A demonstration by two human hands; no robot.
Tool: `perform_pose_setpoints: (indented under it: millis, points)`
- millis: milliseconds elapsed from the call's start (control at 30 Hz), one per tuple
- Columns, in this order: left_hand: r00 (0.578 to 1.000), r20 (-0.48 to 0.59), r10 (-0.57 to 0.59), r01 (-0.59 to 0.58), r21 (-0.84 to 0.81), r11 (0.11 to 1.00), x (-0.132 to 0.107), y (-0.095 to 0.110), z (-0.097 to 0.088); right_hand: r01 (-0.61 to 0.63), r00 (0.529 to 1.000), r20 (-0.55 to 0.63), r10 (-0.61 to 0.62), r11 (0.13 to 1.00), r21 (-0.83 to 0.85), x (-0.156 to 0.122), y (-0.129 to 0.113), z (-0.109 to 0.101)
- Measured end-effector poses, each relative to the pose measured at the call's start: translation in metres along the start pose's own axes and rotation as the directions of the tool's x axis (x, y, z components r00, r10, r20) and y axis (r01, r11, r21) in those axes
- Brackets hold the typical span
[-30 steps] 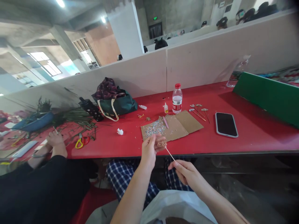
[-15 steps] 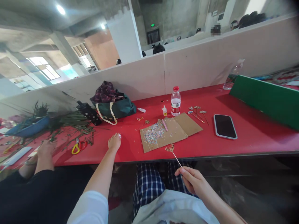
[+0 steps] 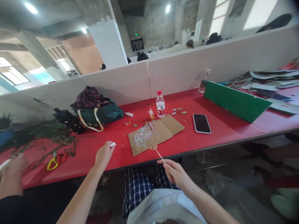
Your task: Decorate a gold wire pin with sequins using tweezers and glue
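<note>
In my right hand [image 3: 174,170], fingers closed in a pinch, is the thin shaft of a hairpin [image 3: 160,153]. Its golden openwork head points away from me, at the near edge of a brown cardboard sheet [image 3: 164,127]. Small multicoloured bits [image 3: 140,136] lie heaped on the cardboard's left part, with a pink pen-like tool [image 3: 152,127] beside them. Left of the cardboard, my left hand [image 3: 104,155] is raised over the table edge, closed on a small white object [image 3: 112,144] whose kind I cannot make out. Several other decorated hairpins [image 3: 179,115] lie behind the cardboard.
A red-capped bottle [image 3: 160,105] and a small glue bottle [image 3: 151,114] stand behind the cardboard. To the right are a phone [image 3: 201,123] and a green board [image 3: 235,101]. Leftward lie scissors [image 3: 55,161], a green bag [image 3: 109,112] and a co-worker's hand [image 3: 15,166].
My left hand has come up off the table with the small white object at its fingertips. The view has swung right. My right hand still grips the hairpin.
</note>
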State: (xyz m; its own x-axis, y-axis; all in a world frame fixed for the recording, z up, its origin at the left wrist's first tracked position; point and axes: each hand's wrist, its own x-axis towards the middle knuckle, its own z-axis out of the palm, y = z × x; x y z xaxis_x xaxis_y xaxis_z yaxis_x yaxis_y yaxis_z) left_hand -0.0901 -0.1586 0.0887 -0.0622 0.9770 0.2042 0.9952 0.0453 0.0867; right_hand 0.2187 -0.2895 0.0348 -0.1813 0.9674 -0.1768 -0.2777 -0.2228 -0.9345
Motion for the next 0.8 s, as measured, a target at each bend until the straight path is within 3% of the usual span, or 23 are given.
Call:
perform_pose_setpoints:
  millis: [100, 167, 233, 267, 300, 333, 400, 600, 733, 800]
  points:
    - [0.977, -0.099, 0.190, -0.197, -0.063, 0.978, -0.018, 0.042, -0.019, 0.042, 0.999, -0.017, -0.042, 0.998, -0.043, 0.000, -0.007, 0.003]
    - [0.929, -0.173, 0.327, -0.345, -0.087, 0.934, -0.033, 0.074, -0.031, 0.060, 0.997, -0.037, -0.063, 0.995, -0.079, 0.000, -0.011, 0.005]
    - [0.727, -0.366, 0.581, -0.640, -0.055, 0.767, -0.049, 0.103, -0.040, 0.084, 0.994, -0.055, -0.091, 0.989, -0.118, -0.001, -0.013, 0.007]
    - [0.628, -0.431, 0.648, -0.721, -0.008, 0.693, -0.055, 0.115, -0.042, 0.102, 0.992, -0.057, -0.111, 0.984, -0.146, -0.001, -0.013, 0.007]
    - [0.560, -0.462, 0.687, -0.766, 0.027, 0.642, -0.059, 0.124, -0.043, 0.121, 0.989, -0.058, -0.133, 0.976, -0.180, -0.001, -0.013, 0.008]
    - [0.536, -0.469, 0.702, -0.780, 0.042, 0.624, -0.062, 0.132, -0.043, 0.137, 0.986, -0.059, -0.154, 0.966, -0.220, -0.001, -0.012, 0.008]
    - [0.533, -0.490, 0.690, -0.775, 0.042, 0.630, -0.063, 0.141, -0.041, 0.160, 0.979, -0.070, -0.191, 0.936, -0.312, -0.001, -0.009, 0.008]
    - [0.587, -0.494, 0.642, -0.731, 0.018, 0.682, -0.057, 0.151, -0.038, 0.198, 0.945, -0.141, -0.295, 0.859, -0.473, 0.000, -0.012, 0.002]
    - [0.549, -0.487, 0.680, -0.767, 0.030, 0.641, -0.056, 0.156, -0.042, 0.219, 0.931, -0.157, -0.330, 0.847, -0.485, 0.000, -0.020, 0.002]
    - [0.552, -0.501, 0.667, -0.754, 0.044, 0.656, -0.056, 0.158, -0.044, 0.223, 0.929, -0.153, -0.337, 0.841, -0.493, 0.001, -0.022, 0.002]
